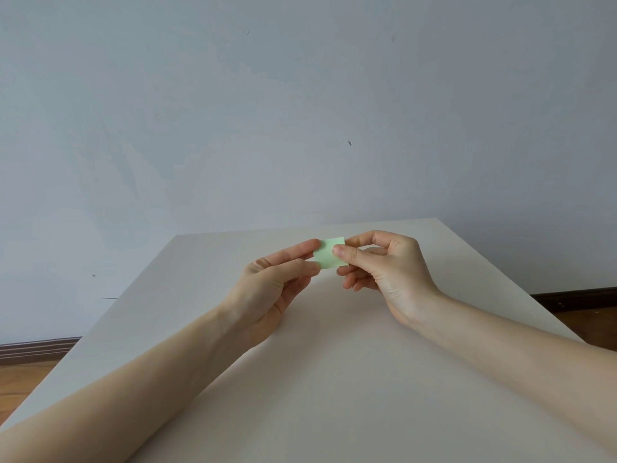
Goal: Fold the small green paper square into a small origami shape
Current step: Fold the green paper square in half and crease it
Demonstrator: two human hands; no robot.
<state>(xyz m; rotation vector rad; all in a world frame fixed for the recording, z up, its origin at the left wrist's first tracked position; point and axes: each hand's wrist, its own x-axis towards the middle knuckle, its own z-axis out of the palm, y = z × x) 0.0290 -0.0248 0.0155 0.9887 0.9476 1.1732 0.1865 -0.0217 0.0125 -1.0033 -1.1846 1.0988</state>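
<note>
Two hands on one sheet, nothing else in play. I've got the green paper square (330,253) held up off the table (334,379), between the two hands at their fingertips.

Left hand (273,285): palm turned toward me, thumb and forefinger closed on the paper's left edge, other fingers curled under. My read: it's the anchor, keeps the sheet from rotating while the other side works.

Paper itself: looks flat and roughly square from here, tilted slightly, no crease I can make out. I judge we're at the very start, no fold set.

Right hand (384,265): thumb pad lies on the near face of the paper by its right edge, forefinger reaches behind the top right corner, so it's pinching that side. Remaining fingers tucked below, apart from the sheet. Grip sits at the corner, likely so I can bring that corner across to the opposite one.

Holding it in the air rather than flat on the table gives both sides finger access; downside is the sheet is thin and small, so alignment may slip before the crease is pressed.
</note>
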